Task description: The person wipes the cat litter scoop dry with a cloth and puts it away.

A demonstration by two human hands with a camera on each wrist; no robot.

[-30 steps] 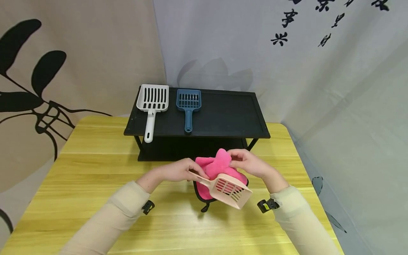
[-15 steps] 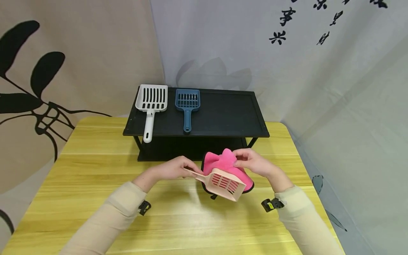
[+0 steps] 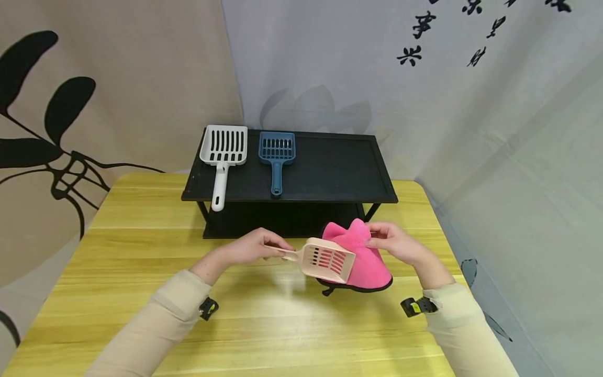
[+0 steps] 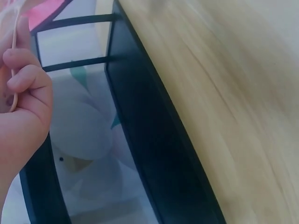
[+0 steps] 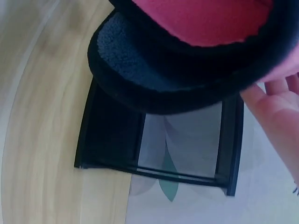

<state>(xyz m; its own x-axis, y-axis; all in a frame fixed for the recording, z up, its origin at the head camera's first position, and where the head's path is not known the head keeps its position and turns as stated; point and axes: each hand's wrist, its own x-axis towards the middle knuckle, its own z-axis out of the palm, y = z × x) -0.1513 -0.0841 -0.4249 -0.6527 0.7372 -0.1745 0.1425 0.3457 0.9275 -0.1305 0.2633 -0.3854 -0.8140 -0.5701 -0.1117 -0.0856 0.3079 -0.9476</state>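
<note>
My left hand [image 3: 252, 247] pinches the handle of a beige slotted litter scoop [image 3: 311, 270], which is held over the table. My right hand [image 3: 394, 244] grips a pink plush cloth [image 3: 369, 267] with black edging and a small black loop. The cloth lies behind the scoop's head, and pink shows through the slots. In the right wrist view, the cloth's dark grey fuzzy side [image 5: 124, 53] shows as well. Only the thin handle [image 4: 14, 51] in the curled fingers appears in the left wrist view, with a corner of pink above.
A black two-tier rack [image 3: 339, 167] stands at the back of the wooden table [image 3: 141, 251]. On its top tier lie a white litter scoop [image 3: 221, 180] and a blue litter scoop [image 3: 278, 173]. Fabric backdrops [image 3: 165, 68] hang behind the table.
My right hand and the cloth have moved right, off the scoop's handle and toward its far end. My left hand has shifted slightly left and up with the scoop, which now lies more level.
</note>
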